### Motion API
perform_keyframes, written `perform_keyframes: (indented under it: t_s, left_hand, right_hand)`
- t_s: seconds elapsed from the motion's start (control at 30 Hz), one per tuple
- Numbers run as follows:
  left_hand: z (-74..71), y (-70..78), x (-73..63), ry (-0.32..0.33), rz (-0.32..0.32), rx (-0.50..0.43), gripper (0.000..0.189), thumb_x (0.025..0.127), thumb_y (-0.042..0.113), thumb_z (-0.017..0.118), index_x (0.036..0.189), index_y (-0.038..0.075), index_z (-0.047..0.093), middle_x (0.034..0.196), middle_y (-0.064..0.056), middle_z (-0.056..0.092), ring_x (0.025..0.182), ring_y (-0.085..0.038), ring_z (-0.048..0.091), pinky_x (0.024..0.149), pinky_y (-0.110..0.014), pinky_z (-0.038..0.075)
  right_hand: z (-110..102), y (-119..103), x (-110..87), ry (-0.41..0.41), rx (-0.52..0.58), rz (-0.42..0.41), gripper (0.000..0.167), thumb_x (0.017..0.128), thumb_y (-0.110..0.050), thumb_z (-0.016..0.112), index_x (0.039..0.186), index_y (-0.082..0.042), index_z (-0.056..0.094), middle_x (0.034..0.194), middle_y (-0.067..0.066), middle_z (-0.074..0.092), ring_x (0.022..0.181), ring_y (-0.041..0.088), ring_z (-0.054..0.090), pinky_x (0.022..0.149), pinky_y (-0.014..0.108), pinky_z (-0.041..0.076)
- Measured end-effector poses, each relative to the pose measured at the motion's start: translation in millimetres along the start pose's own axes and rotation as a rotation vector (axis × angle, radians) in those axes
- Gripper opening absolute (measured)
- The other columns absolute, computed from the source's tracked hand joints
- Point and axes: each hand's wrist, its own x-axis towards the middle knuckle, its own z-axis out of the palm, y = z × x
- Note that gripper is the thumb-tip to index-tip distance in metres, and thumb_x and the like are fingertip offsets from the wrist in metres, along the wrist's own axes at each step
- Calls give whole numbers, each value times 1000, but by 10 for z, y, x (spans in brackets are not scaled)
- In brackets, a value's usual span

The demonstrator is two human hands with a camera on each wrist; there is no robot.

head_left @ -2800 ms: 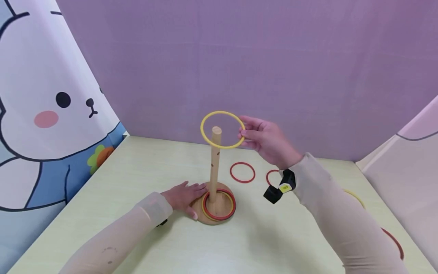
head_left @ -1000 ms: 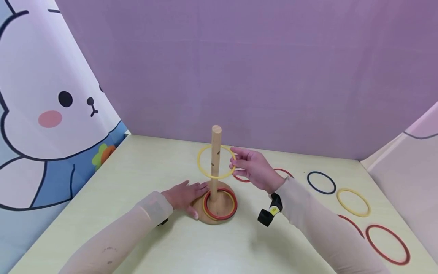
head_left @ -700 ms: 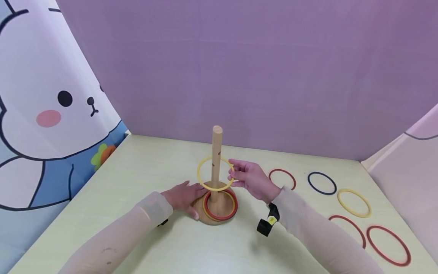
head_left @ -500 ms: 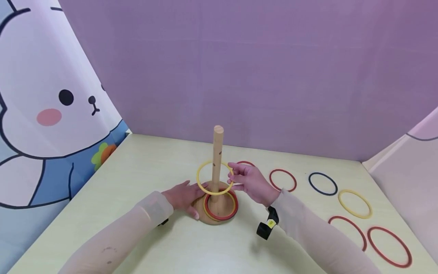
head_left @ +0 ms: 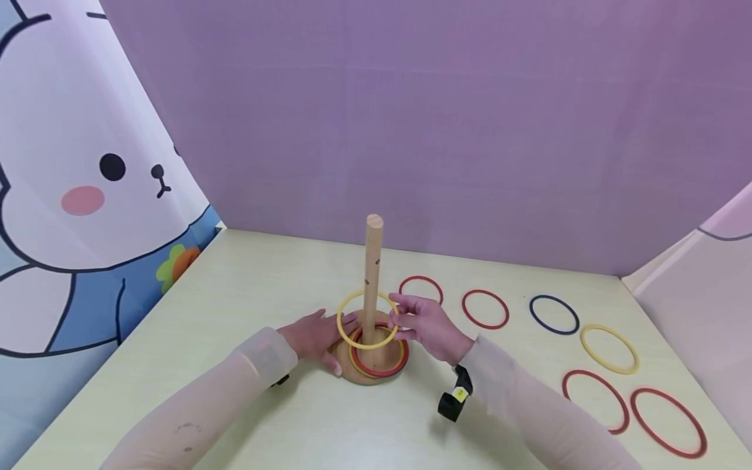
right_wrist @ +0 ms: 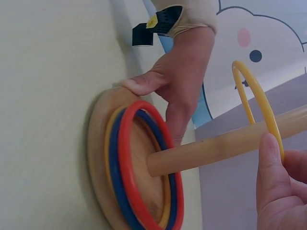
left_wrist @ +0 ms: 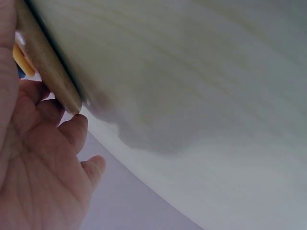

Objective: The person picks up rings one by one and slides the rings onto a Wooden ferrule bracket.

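Observation:
My right hand [head_left: 431,326] pinches a yellow ring [head_left: 368,348] between thumb and fingers. This ring encircles the upright wooden post [head_left: 373,261] and stays above the stacked rings, as the right wrist view shows. Round the foot of the post lie a red ring [right_wrist: 125,163], a blue ring [right_wrist: 115,163] and a lower yellow ring [right_wrist: 108,143] on the round wooden base [head_left: 358,375]. My left hand [head_left: 314,336] rests at the base's left side, its fingers over the base and its thumb along the near rim. In the left wrist view its fingertips meet the base edge [left_wrist: 60,81].
Two red rings [head_left: 485,327] lie behind my right hand on the pale table [head_left: 282,274]. Farther right are a blue ring [head_left: 555,331], another yellow ring [head_left: 608,371] and two more red rings [head_left: 670,447]. A purple curtain [head_left: 411,130] hangs behind.
My right hand has brought the yellow ring from above the post top down around it, and lower still over the last half second. The left hand has stayed at the base.

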Motion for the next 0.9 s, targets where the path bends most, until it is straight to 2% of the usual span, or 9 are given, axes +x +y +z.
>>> perform_keyframes:
  t_s: [0.23,0.4,0.7,0.9]
  left_hand:
    - [6,-3,-19,18,24,5,99,75,45,78,149,1,30,152,-16,32,138,-30,33,109,-58,25]
    - [-13,20,-33,13,8,4,97,75,43,79,148,1,32,150,-18,34,136,-32,35,110,-55,23]
    - [-24,50,-21,-18,-34,-8,96,74,45,78,148,2,33,151,-16,33,139,-33,30,112,-53,21]
    - [-5,28,-22,0,-17,0,98,73,45,79,148,3,32,152,-15,33,138,-33,33,111,-54,23]
  right_hand:
    - [-3,69,-5,8,-15,-3,50,93,10,49,140,13,35,97,10,49,80,11,60,68,19,54]
    - [-26,144,-11,4,-7,0,49,93,11,49,140,15,34,94,11,52,82,12,62,69,21,55]
    - [-67,286,-19,-4,4,2,50,92,11,49,139,18,32,92,9,50,80,10,62,67,21,55]
    - [-69,315,-16,-14,-17,4,50,92,11,48,139,19,30,92,9,52,81,11,62,68,21,55]
